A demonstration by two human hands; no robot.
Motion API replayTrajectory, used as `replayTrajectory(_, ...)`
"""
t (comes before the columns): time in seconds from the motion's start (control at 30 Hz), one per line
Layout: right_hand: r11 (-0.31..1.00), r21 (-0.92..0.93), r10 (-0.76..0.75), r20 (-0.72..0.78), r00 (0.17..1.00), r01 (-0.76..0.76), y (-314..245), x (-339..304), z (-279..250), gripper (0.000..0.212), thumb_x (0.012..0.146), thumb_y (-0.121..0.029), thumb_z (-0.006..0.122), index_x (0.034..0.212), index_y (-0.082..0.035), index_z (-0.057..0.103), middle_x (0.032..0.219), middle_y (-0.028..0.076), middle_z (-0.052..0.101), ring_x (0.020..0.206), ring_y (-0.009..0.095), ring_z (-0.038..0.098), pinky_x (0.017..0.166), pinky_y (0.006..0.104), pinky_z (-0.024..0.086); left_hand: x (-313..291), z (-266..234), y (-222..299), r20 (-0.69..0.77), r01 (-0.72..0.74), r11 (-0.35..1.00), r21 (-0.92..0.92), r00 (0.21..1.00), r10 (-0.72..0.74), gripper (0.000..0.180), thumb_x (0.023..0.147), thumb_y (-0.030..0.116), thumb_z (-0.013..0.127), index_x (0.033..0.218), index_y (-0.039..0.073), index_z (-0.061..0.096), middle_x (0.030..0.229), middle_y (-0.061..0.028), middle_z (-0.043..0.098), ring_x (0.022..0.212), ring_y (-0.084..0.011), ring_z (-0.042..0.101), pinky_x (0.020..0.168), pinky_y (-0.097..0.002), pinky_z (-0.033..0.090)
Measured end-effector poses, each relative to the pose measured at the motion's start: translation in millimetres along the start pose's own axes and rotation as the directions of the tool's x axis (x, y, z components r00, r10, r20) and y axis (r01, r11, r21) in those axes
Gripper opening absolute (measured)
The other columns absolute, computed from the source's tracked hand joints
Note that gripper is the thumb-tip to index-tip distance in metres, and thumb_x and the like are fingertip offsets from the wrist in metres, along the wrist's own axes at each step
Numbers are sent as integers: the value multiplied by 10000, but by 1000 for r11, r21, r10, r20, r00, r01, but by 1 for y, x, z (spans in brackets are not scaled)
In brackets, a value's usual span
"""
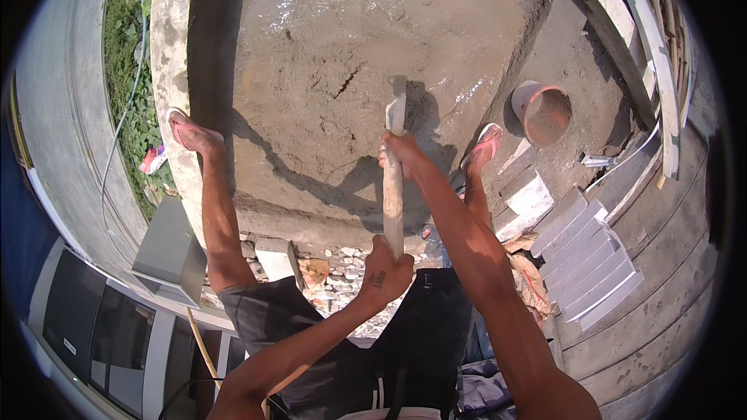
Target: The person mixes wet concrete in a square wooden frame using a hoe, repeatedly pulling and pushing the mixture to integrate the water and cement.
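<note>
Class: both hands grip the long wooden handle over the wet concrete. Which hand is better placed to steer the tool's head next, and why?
Probably the right hand: it grips the wooden handle nearer the head in the wet concrete; the left hand holds the near end.

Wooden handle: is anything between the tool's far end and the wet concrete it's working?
Nothing visible. Both hands, left hand low and right hand higher, grip the wooden handle, and its far end already rests in the wet concrete. The orange bucket sits off to the right.
</note>
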State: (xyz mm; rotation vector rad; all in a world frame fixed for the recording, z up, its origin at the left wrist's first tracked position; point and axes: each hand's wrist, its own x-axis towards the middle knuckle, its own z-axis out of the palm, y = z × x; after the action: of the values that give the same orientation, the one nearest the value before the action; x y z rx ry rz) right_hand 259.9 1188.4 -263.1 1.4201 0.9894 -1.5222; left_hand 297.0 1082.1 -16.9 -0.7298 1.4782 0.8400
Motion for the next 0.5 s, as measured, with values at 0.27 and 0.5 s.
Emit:
replayTrajectory(0.27, 989, 151, -2, -16, 1000, 4, -25, -92, -68, 191, 909, -109, 595, 1000, -5, 464, 726, 90, 543, 553, 184, 558, 471, 372, 524, -78, 46, 49, 206, 121, 973, -199, 975, -79, 381, 884, 145, 607, 1051, -85, 352, 787, -196, 611, 577, -225, 657, 495, -349, 531)
replayTrajectory(0.5, 861, 485, -98, -134, 986, 151, -7, -66, -95, 270, 919, -121, 595, 1077, 5, 416, 739, 98, 520, 540, 200, 545, 468, 373, 507, -34, 9, 28, 194, -143, 930, 338, 978, 79, 460, 839, 170, 610, 1167, -65, 389, 871, -334, 643, 825, -480, 665, 749, -515, 519)
